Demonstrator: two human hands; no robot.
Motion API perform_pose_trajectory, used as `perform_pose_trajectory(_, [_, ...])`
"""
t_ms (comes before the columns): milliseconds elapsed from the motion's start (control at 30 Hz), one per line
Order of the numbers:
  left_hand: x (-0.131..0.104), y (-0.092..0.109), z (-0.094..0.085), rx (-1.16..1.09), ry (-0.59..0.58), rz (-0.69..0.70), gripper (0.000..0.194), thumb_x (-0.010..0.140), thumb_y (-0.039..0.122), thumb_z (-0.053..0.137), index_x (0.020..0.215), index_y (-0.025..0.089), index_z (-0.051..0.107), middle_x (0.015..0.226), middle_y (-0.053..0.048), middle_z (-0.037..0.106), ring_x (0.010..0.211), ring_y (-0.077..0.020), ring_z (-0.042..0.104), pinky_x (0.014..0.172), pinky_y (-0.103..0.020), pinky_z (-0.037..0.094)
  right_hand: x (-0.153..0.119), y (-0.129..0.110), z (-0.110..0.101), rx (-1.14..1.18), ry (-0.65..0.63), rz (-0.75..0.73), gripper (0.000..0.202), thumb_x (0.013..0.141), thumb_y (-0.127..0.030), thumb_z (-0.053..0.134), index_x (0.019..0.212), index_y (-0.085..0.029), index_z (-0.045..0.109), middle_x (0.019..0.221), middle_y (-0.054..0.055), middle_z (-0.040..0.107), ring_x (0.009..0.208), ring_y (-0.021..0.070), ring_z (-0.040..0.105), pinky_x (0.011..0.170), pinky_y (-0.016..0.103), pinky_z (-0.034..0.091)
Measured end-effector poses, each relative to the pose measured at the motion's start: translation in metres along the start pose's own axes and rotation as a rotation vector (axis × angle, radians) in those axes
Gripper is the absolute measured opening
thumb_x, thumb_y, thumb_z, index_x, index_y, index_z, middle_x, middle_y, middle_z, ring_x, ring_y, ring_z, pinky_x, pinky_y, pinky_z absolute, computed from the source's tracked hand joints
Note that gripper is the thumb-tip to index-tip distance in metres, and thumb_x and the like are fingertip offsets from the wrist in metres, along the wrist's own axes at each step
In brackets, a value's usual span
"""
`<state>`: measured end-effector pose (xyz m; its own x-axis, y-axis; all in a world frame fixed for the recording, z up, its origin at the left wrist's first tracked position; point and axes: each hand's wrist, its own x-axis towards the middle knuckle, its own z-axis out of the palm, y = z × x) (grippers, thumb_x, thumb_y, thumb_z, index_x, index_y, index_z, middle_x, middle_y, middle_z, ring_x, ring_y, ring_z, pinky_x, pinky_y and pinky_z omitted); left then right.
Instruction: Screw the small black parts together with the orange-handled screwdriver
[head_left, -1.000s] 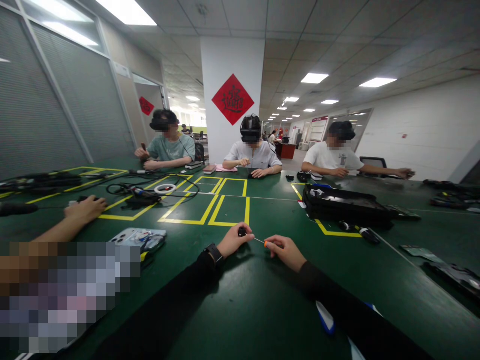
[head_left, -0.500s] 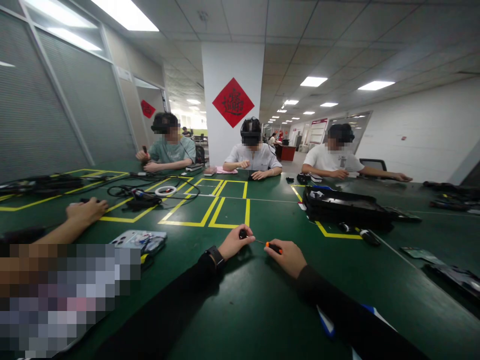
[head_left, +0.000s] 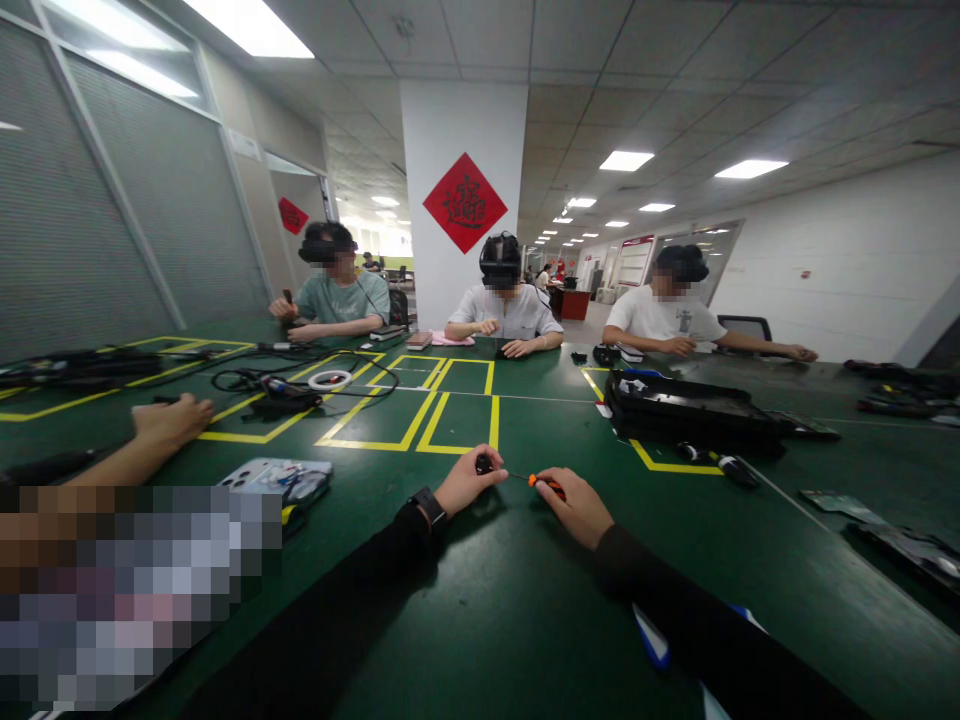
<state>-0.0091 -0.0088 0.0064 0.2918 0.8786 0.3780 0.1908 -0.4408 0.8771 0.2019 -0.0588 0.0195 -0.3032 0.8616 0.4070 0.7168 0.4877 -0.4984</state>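
A small black round part (head_left: 484, 464) is pinched in my left hand (head_left: 465, 484), above the green table (head_left: 465, 640). My right hand (head_left: 581, 507) is closed around the orange and black handle of a screwdriver (head_left: 551, 486). Its thin shaft points left and reaches the black part at my left fingertips; the exact contact of the tip is too small to make out. A black watch (head_left: 429, 508) is on my left wrist.
Black trays (head_left: 690, 412) sit at the right, near a small black and yellow tool (head_left: 737, 471). Cables and a white ring (head_left: 330, 380) lie at the left. Beside me at the left reaches another person's hand (head_left: 174, 420). Three people sit across the table.
The screwdriver handle has turned a little in my right hand, showing its orange differently. My left hand keeps its hold on the black part. The view has shifted slightly.
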Motion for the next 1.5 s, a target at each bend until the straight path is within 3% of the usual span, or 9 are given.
perform_pose_trajectory(333, [-0.001, 0.003, 0.001, -0.015, 0.012, -0.006, 0.027, 0.065, 0.036, 0.061, 0.082, 0.016, 0.053, 0.077, 0.0, 0.056, 0.07, -0.0113, 0.052, 0.069, -0.025, 0.04, -0.002, -0.001, 0.0, 0.053, -0.004, -0.024, 0.019, 0.076, -0.029, 0.051, 0.092, -0.02, 0.054, 0.08, 0.001, 0.058, 0.073, 0.0138, 0.053, 0.069, 0.026, 0.04])
perform_pose_trajectory(567, [-0.001, 0.002, 0.001, -0.018, -0.018, -0.02, 0.03, 0.063, 0.035, 0.063, 0.082, 0.015, 0.052, 0.075, 0.0, 0.056, 0.069, -0.011, 0.052, 0.067, -0.025, 0.04, 0.0, -0.001, -0.001, 0.021, -0.009, -0.051, 0.024, 0.083, -0.028, 0.038, 0.093, -0.019, 0.058, 0.085, 0.005, 0.059, 0.081, 0.0149, 0.051, 0.074, 0.028, 0.038])
perform_pose_trajectory(667, [-0.001, 0.003, 0.001, -0.024, -0.018, -0.03, 0.031, 0.062, 0.035, 0.064, 0.083, 0.015, 0.052, 0.075, 0.0, 0.055, 0.069, -0.0111, 0.052, 0.066, -0.024, 0.04, 0.0, -0.003, -0.003, 0.039, 0.008, -0.074, 0.022, 0.081, -0.028, 0.042, 0.093, -0.018, 0.058, 0.087, 0.004, 0.059, 0.082, 0.0149, 0.051, 0.074, 0.027, 0.038])
perform_pose_trajectory(867, [-0.001, 0.004, 0.002, 0.01, 0.007, -0.041, 0.03, 0.062, 0.038, 0.063, 0.081, 0.016, 0.054, 0.076, 0.0, 0.056, 0.069, -0.012, 0.052, 0.067, -0.025, 0.04, -0.004, -0.007, 0.001, 0.147, -0.053, 0.026, 0.027, 0.081, -0.038, 0.042, 0.091, -0.018, 0.056, 0.057, -0.003, 0.056, 0.053, 0.0104, 0.05, 0.056, 0.021, 0.036])
perform_pose_trajectory(967, [-0.001, 0.005, 0.002, 0.002, 0.013, -0.036, 0.028, 0.064, 0.038, 0.061, 0.079, 0.016, 0.054, 0.074, 0.0, 0.057, 0.069, -0.0121, 0.052, 0.068, -0.025, 0.04, -0.002, -0.006, 0.004, 0.195, -0.07, 0.104, 0.037, 0.084, -0.038, 0.032, 0.076, -0.016, 0.06, 0.052, -0.002, 0.055, 0.053, 0.0102, 0.05, 0.057, 0.021, 0.036])
perform_pose_trajectory(1033, [-0.001, 0.005, 0.002, -0.022, 0.007, -0.045, 0.026, 0.068, 0.039, 0.057, 0.078, 0.016, 0.054, 0.07, 0.0, 0.057, 0.067, -0.0118, 0.052, 0.068, -0.026, 0.04, -0.001, -0.004, 0.004, 0.231, -0.071, 0.142, 0.039, 0.084, -0.038, 0.032, 0.069, -0.015, 0.061, 0.052, 0.0, 0.056, 0.054, 0.0104, 0.051, 0.058, 0.022, 0.036])
perform_pose_trajectory(1200, [-0.001, 0.003, 0.001, -0.045, 0.018, -0.066, 0.025, 0.069, 0.038, 0.056, 0.079, 0.015, 0.053, 0.069, 0.0, 0.056, 0.065, -0.0118, 0.052, 0.067, -0.026, 0.041, 0.003, 0.002, 0.006, 0.376, -0.012, 0.131, 0.027, 0.071, -0.035, 0.054, 0.087, -0.015, 0.059, 0.073, 0.002, 0.06, 0.064, 0.0116, 0.053, 0.06, 0.022, 0.04])
perform_pose_trajectory(1333, [-0.001, 0.0, 0.001, -0.017, 0.03, -0.037, 0.025, 0.066, 0.036, 0.059, 0.079, 0.016, 0.054, 0.074, 0.0, 0.056, 0.068, -0.0116, 0.051, 0.067, -0.025, 0.041, 0.002, 0.002, 0.008, 0.301, 0.031, 0.127, 0.026, 0.066, -0.035, 0.059, 0.084, -0.015, 0.059, 0.078, 0.003, 0.06, 0.067, 0.0128, 0.054, 0.062, 0.024, 0.04])
perform_pose_trajectory(1500, [-0.001, 0.002, 0.001, 0.006, 0.038, -0.03, 0.026, 0.064, 0.035, 0.061, 0.079, 0.016, 0.054, 0.075, 0.0, 0.056, 0.07, -0.0119, 0.051, 0.069, -0.025, 0.04, -0.002, -0.003, 0.006, 0.076, -0.057, 0.064, 0.034, 0.081, -0.041, 0.039, 0.071, -0.017, 0.06, 0.064, 0.001, 0.057, 0.061, 0.0117, 0.051, 0.059, 0.022, 0.036])
